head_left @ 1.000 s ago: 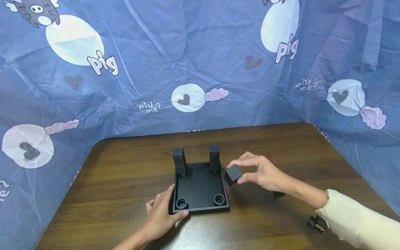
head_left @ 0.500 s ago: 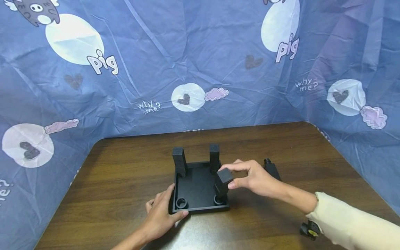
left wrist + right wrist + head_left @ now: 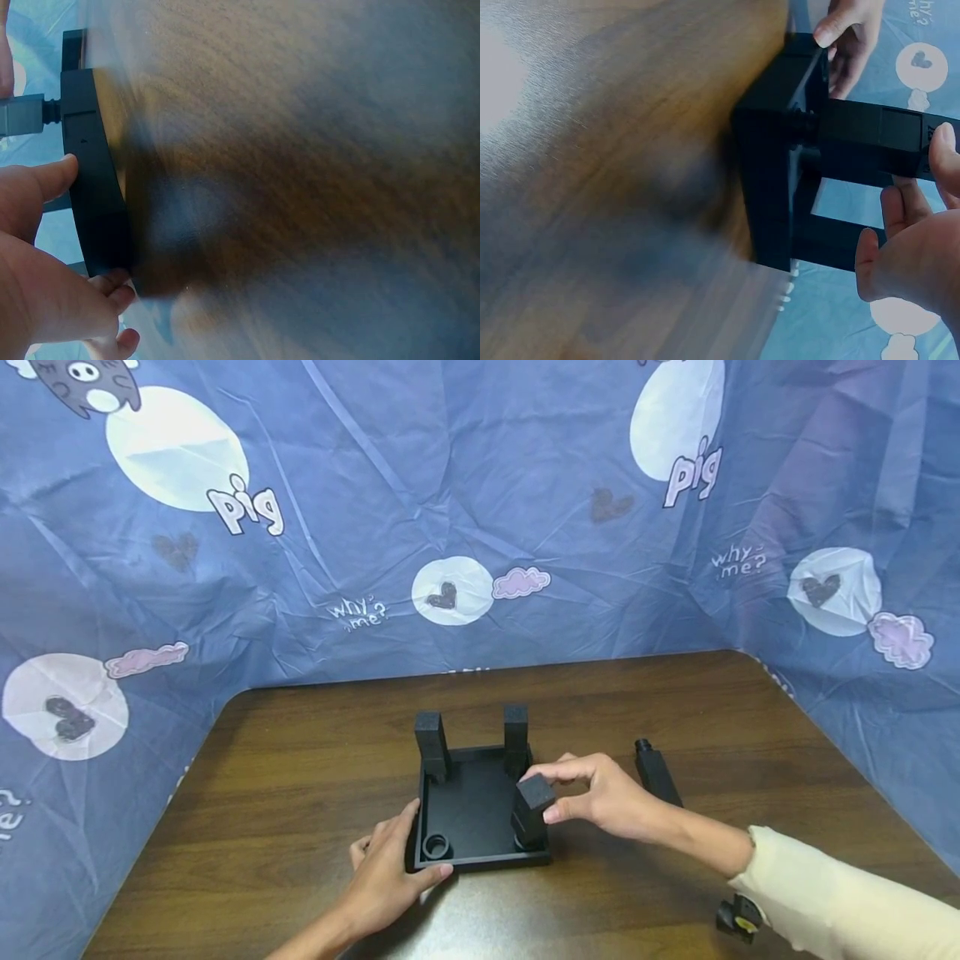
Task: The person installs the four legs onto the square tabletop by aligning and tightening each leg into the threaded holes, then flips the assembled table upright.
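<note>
two legs (image 3: 432, 750) stand on the tray's (image 3: 476, 817) far side, and the third leg (image 3: 529, 818), pinched by the right hand (image 3: 611, 797) at its near right corner while the left hand (image 3: 390, 872) grips near left, could jam imo if tilted.

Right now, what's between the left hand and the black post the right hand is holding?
Part of the black tray, with an empty round socket; the head view shows it.

Even light fills the head view, with pale glare on the tabletop (image 3: 300, 760) just in front of the black tray (image 3: 480, 814). Both wrist views are dimmer and bluish, the tabletop blurred and shadowed beside the black tray.
</note>
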{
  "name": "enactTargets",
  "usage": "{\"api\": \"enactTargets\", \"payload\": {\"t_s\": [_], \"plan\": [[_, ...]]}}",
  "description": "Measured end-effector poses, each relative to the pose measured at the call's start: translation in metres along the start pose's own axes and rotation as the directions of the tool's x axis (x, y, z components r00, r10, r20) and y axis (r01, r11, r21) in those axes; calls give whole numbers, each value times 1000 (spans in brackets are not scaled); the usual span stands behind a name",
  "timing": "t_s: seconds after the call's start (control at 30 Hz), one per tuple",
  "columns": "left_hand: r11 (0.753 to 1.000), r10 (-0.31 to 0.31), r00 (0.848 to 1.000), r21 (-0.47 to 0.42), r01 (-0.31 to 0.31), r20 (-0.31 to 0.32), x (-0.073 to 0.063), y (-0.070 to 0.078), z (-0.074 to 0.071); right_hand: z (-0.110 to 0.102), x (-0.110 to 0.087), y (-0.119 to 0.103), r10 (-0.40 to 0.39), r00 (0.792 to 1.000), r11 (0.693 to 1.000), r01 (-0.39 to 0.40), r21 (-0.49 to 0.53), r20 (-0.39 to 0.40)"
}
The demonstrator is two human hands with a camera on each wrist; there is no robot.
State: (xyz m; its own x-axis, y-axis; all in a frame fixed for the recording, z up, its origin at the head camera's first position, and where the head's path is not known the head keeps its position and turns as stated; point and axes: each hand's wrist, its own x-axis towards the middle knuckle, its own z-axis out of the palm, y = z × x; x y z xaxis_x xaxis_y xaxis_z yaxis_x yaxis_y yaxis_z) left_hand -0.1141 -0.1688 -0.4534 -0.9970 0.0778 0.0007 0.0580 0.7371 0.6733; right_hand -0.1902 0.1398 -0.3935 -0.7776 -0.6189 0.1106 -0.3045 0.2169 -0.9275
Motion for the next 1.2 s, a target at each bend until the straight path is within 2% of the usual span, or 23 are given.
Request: {"api": "enactTargets", "payload": {"t_s": [0.17,0.3,0.4,0.53,0.63,0.77,0.9,0.97,1.07,1.2], "plan": [[1000,-2,1000,12,2,-1,0,0,0,6,-2,7,-12,1000,1000,12,-4,-4],[1000,2,1000,11,-2,-3,0,0,0,12,-4,13,-42,994,998,37,-54,-103],[1000,2,1000,11,-2,-4,0,1,0,18,-6,16,-72,979,992,51,-113,-192],[1000,-8,1000,9,8,7,0,1,-1,25,-8,17,-112,965,981,68,-184,-239],[1000,-15,1000,6,15,15,0,1,-1,26,-8,17,-122,969,974,76,-214,-213],[1000,-15,1000,1,15,13,0,2,-1,22,-6,15,-139,983,969,109,-222,-123],[1000,-14,1000,4,13,10,0,2,-1,15,-3,14,-198,980,958,189,-216,-23],[1000,-19,1000,4,19,10,0,3,-1,13,-1,13,-220,975,954,215,-210,2],[1000,-20,1000,2,20,9,0,3,-1,13,0,11,-205,979,957,199,-209,-9],[1000,-18,1000,-5,18,9,0,4,-1,19,4,11,-167,983,967,148,-208,-76]]}}
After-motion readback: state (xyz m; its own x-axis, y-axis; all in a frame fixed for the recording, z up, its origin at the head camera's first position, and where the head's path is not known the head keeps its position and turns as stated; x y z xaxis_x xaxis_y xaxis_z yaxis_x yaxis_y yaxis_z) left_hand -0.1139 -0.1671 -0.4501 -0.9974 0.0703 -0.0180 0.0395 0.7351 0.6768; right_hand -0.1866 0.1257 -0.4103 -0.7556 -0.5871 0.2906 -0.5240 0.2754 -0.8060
